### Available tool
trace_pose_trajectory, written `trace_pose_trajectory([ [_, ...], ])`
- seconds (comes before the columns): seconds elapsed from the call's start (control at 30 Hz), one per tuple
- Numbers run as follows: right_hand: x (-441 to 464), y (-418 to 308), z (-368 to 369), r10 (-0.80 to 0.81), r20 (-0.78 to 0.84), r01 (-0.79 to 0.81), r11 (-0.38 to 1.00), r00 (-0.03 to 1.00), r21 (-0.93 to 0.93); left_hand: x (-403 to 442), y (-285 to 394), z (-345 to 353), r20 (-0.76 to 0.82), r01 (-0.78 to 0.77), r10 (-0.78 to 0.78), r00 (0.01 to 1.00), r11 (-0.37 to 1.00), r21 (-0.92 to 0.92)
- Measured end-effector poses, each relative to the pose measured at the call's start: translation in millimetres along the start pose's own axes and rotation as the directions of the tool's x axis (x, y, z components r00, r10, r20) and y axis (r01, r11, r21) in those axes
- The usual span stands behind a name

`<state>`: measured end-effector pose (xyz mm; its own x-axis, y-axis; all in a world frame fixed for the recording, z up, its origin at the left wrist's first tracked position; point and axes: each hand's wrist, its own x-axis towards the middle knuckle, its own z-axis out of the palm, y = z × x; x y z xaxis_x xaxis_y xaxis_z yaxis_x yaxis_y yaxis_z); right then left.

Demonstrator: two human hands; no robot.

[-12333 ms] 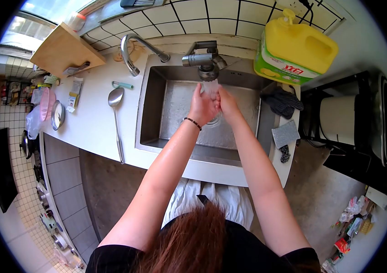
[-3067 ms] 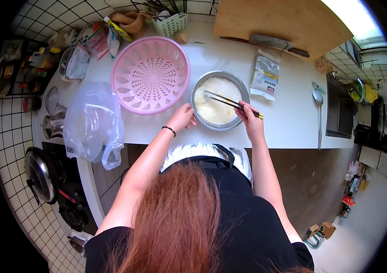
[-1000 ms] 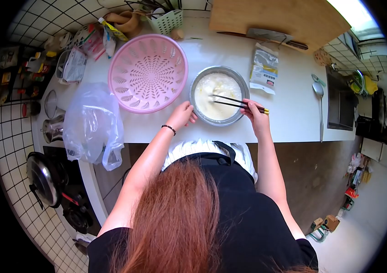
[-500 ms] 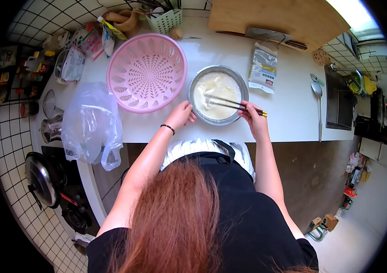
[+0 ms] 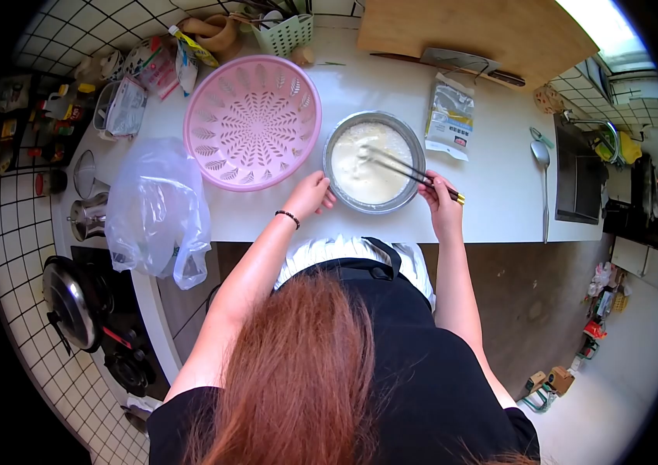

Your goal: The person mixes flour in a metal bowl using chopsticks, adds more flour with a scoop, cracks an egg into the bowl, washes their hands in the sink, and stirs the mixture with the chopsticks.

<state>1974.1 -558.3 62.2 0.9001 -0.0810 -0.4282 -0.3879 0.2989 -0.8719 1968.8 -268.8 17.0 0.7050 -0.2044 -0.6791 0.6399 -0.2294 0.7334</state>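
A metal bowl (image 5: 408,200) on the counter holds a pale, creamy batter (image 5: 367,177). My right hand (image 5: 440,200) is closed around dark chopsticks (image 5: 400,167) with gold ends; their tips dip into the batter left of the bowl's middle. At the lower left rim, my left hand (image 5: 311,195) grips the bowl with curled fingers, a dark bead bracelet on its wrist. Just left of the bowl sits a pink plastic colander (image 5: 255,124). A grey and white packet (image 5: 450,116) lies to the bowl's right.
A clear plastic bag (image 5: 157,209) rests on the counter's left side, near a moka pot (image 5: 89,217). Behind are a green utensil basket (image 5: 286,35), a cleaver (image 5: 460,60) and a wooden board (image 5: 476,31). A long spoon (image 5: 543,186) lies near the sink (image 5: 579,178).
The chopsticks have shifted slightly up and right within the batter, my right hand moving right with them. My left hand stays at the bowl's rim.
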Motion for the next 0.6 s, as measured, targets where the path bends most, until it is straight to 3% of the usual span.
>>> trace_pose_trajectory([
  [0.03, 0.2, 2.2, 0.5, -0.052, -0.055, 0.053, 0.998, 0.997, 0.022, 0.0, -0.1, 0.2, 0.001, 0.001, -0.001, 1.0, 1.0, -0.003],
  [0.17, -2.3, -0.5, -8.0, 0.089, 0.087, -0.089, 0.996, 0.992, -0.001, 1.5, -1.6, -0.4, 0.012, 0.004, -0.004, 1.0, 1.0, -0.012],
  [0.2, -3.2, -0.7, -7.2, -0.005, 0.003, 0.005, 0.998, 1.0, 0.055, 1.9, -1.0, -0.5, 0.011, 0.007, -0.007, 1.0, 1.0, -0.011],
  [0.3, -0.4, -5.8, -7.8, -0.081, -0.098, 0.077, 0.996, 0.992, -0.04, 0.9, -1.5, 0.4, 0.006, 0.014, -0.014, 1.0, 1.0, -0.016],
  [0.43, 1.0, -6.7, -20.9, 0.025, 0.019, -0.025, 1.0, 1.0, -0.002, 1.4, -0.4, 0.4, 0.008, 0.009, -0.009, 1.0, 1.0, -0.011],
  [0.47, 1.6, -7.4, -18.7, -0.046, -0.059, 0.049, 0.998, 0.997, 0.042, 1.1, -0.4, 0.2, 0.01, 0.01, -0.01, 1.0, 1.0, -0.01],
  [0.57, 1.9, -7.7, -19.1, -0.005, -0.046, 0.004, 1.0, 0.999, -0.024, -0.2, -0.9, 0.7, 0.0, 0.002, -0.002, 1.0, 1.0, -0.014],
  [0.6, 2.1, -8.2, -21.1, 0.09, 0.05, -0.089, 0.996, 0.995, -0.023, -0.3, -0.7, 0.4, 0.001, 0.003, -0.003, 1.0, 1.0, -0.013],
])
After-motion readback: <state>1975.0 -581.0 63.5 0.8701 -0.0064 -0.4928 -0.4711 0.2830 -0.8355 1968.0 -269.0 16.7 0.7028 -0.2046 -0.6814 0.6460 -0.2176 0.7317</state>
